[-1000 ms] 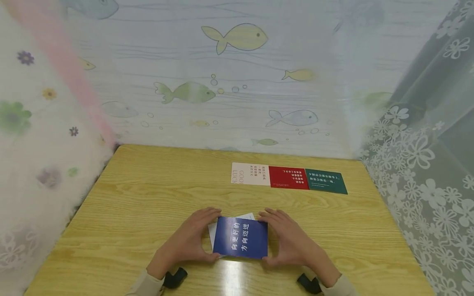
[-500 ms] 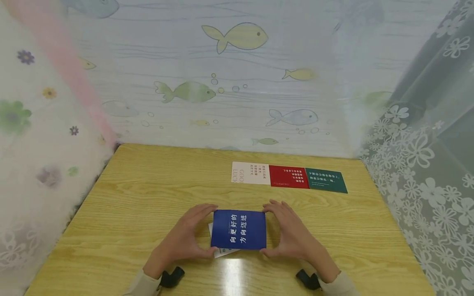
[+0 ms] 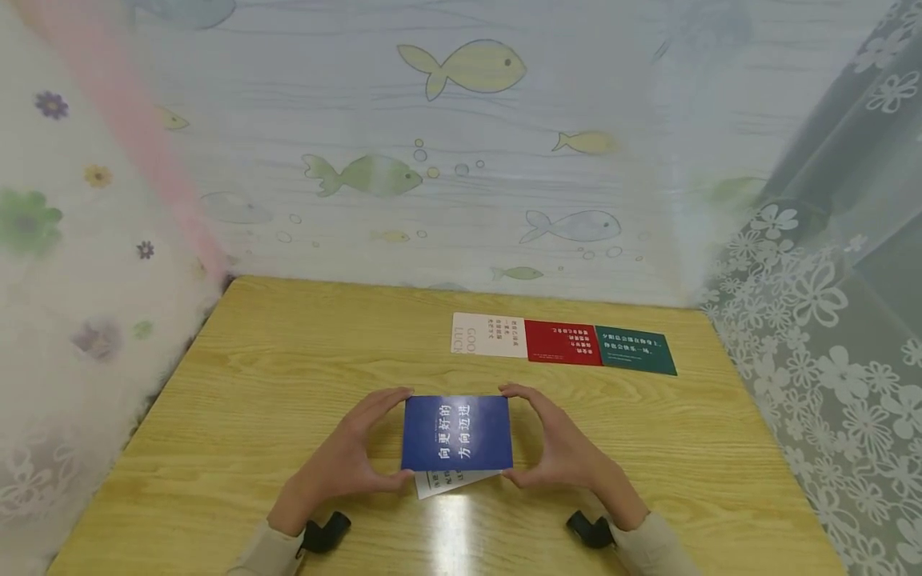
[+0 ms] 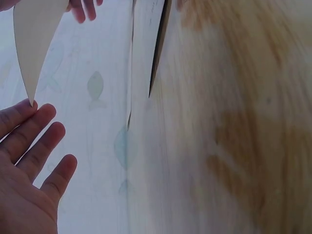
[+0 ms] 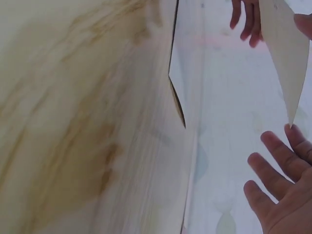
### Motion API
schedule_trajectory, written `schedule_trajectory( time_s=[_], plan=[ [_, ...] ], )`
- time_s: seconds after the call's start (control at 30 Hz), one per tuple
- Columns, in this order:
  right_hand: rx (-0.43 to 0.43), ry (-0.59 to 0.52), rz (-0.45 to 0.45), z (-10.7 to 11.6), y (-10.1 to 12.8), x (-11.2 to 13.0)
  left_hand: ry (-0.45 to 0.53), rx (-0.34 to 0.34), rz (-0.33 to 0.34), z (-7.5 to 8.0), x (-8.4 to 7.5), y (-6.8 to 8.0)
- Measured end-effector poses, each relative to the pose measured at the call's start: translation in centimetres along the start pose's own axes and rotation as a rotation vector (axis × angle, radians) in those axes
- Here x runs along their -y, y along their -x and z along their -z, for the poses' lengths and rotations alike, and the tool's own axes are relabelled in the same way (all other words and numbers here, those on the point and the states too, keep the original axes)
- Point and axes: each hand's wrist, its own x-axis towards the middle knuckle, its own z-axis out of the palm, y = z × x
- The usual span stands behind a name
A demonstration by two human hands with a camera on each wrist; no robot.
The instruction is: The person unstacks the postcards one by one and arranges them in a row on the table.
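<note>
The left hand [image 3: 338,468] pinches the left edge of the blue card [image 3: 456,433], held between both hands above a white card [image 3: 450,482] at the table's [image 3: 252,384] near middle, and the right hand [image 3: 565,456] pinches its right edge.

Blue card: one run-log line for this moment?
blue card | lifted, held by both edges | left hand | right hand | white card beneath on table

head: looks forward and down over the whole surface [image 3: 252,384]
left wrist: super close, low, faces the backdrop
right wrist: mirrored
shared: blue card [image 3: 457,432]
</note>
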Motion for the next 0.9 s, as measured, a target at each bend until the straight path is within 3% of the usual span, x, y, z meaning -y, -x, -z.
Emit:
schedule_trajectory(
  time_s=[0.47,0.67,0.9],
  plan=[
    [-0.001,-0.242,0.030,-0.3,-1.7,-0.5,0.131,-0.062,-0.033,0.9,0.7,0.0],
    [0.037,-0.240,0.004,-0.4,-2.3,-0.5,0.132,-0.091,-0.059,1.5,1.3,0.1],
    [0.058,-0.242,0.003,-0.6,-3.3,-0.8,0.121,-0.050,-0.023,2.0,2.3,0.2]
  ],
)
